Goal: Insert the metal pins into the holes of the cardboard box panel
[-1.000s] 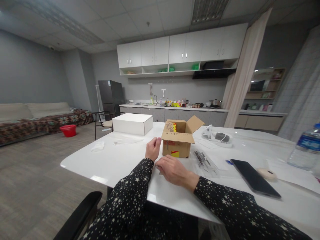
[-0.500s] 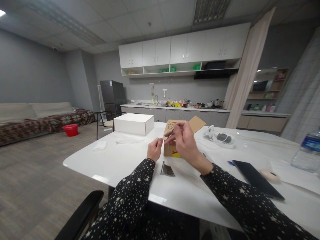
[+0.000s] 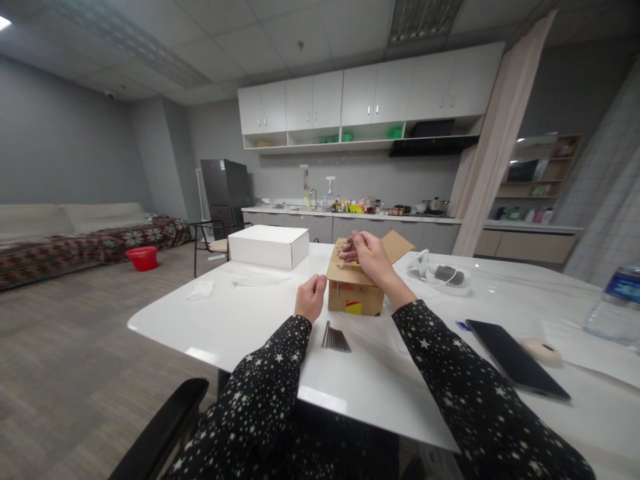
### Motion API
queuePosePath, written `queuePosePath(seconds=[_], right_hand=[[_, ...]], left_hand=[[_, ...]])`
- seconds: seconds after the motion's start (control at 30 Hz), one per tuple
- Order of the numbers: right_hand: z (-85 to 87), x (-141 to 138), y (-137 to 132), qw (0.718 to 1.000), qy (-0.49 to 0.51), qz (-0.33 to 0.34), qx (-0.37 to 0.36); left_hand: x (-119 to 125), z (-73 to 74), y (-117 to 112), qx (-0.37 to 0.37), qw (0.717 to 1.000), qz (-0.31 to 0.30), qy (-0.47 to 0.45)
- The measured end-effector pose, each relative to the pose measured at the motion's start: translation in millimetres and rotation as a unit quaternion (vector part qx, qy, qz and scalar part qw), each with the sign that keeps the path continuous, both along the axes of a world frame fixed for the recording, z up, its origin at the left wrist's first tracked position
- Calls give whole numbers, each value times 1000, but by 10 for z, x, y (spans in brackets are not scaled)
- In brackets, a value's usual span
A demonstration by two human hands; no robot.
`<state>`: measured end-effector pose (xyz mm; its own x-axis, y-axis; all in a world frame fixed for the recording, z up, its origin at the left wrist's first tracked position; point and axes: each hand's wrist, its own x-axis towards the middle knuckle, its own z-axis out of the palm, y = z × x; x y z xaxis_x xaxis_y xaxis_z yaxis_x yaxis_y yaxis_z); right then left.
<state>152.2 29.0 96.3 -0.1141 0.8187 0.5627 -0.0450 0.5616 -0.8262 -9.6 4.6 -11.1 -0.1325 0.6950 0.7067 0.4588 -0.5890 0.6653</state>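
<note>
Right hand (image 3: 367, 257) was raised over open top of cardboard box (image 3: 355, 295), near middle of white table (image 3: 240, 320). Fingers were drawn together at tips. Could not tell if something small was pinched there. Left hand (image 3: 311, 298) rested on table just beside left wall of box, fingers curled into loose fist, nothing visible inside. Bundle of nails (image 3: 336, 339) lay on table in front of box, between both sleeves. White box (image 3: 269, 245) stood farther left. Black phone (image 3: 517, 359) and water bottle (image 3: 615, 303) were well apart at right.
</note>
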Motion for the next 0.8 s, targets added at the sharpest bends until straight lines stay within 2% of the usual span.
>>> queuePosePath(seconds=[0.17,0.47,0.6,0.8], right_hand=[[3,18,4,999,10,11,-46],[-64,79,98,999,-43,1,-29],[-34,102,71,999,-4,13,-31],[-33,95,17,996,8,50,-78]], left_hand=[[8,-10,-11,2,1000,-4,-2],[8,-16,-27,-5,1000,-3,9],[2,-25,-23,-2,1000,-3,14],[-1,-29,-18,0,1000,-1,24]])
